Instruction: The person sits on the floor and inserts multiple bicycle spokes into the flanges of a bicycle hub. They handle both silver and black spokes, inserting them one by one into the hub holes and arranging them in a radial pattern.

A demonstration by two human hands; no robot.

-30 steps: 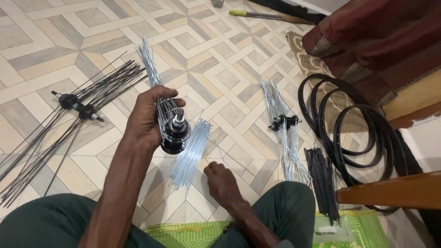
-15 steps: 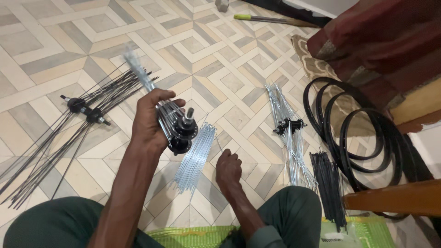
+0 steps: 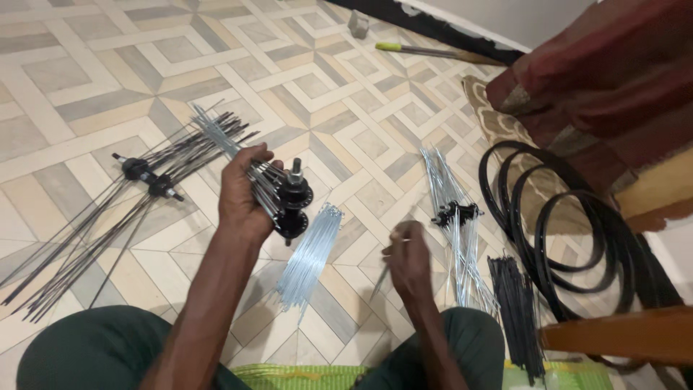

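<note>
I am watching my left hand [image 3: 242, 195] holding a black wheel hub [image 3: 292, 198] up above the patterned tile floor [image 3: 86, 79], fingers wrapped closed around the fan of thin spokes [image 3: 216, 133] already threaded through it, thumb pressing near the flange. The hub is looking like a dense metal piece, heavy for its size and rigid, so I am judging the barrel between the flanges to be the sound place to grip; the spokes sticking out of it are springy and slick, likely to splay or slide if I squeeze them alone. My right hand [image 3: 409, 256] is hovering lower, near my knee, with fingertips pinched together on a single spoke [image 3: 382, 278], a light wire that is going to flex easily and is best taken near one end. Between the two hands a loose bundle of silver spokes [image 3: 310, 253] is lying on the floor. To the left a second hub with black spokes [image 3: 144, 177] is resting flat, well apart from my grip. To the right another hub with silver spokes [image 3: 455, 213] is lying beside a small pile of black spokes [image 3: 516, 303], and black rims [image 3: 570, 217] are stacked near a wooden chair edge [image 3: 621, 336]. A green-handled tool [image 3: 433, 50] is lying far off by the wall.
</note>
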